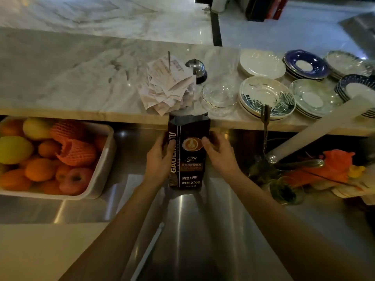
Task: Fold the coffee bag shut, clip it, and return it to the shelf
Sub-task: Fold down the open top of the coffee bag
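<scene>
A dark coffee bag (187, 159) stands upright on the steel counter (182, 220), its label with a latte picture facing me. Its top is open and unfolded, just below the marble ledge. My left hand (159, 161) grips the bag's left side. My right hand (220, 154) holds its right side, thumb on the front. A long pale strip, possibly a bag clip (149, 250), lies on the counter between my forearms; I cannot tell for sure what it is.
A white tray of oranges, apples and lemons (101, 179) sits at left. On the marble ledge (81, 78) are a spike of receipts (170, 86), a service bell (196, 68) and stacked saucers (267, 96). A glass with herbs (284, 191) and orange items stand at right.
</scene>
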Available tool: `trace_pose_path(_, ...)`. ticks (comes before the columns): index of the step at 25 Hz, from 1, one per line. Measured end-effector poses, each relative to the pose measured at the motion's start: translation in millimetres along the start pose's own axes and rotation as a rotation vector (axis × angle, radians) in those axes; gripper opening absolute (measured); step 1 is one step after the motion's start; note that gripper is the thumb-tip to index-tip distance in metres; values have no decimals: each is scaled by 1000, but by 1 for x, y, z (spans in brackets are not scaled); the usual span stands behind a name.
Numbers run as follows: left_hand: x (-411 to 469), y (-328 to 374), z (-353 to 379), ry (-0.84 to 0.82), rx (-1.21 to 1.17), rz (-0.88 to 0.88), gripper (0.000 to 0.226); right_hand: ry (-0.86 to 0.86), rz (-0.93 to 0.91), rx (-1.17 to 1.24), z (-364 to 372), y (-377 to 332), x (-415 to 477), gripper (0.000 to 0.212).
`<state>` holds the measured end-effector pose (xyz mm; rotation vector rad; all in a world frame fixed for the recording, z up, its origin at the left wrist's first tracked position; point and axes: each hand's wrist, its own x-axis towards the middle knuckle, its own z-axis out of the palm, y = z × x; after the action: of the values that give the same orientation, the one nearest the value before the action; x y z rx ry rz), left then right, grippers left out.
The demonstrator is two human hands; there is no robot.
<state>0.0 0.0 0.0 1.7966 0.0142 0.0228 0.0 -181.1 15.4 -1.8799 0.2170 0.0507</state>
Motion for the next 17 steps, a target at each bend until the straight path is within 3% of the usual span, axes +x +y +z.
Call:
trace_pose_path(8, 14, -16, 5, 112, -82, 30, 11, 141, 6, 139, 18, 17, 6, 21)
trace_pose_path(17, -12, 1, 2, 148, -82, -16, 4, 178, 27, 124, 12, 12, -24, 22)
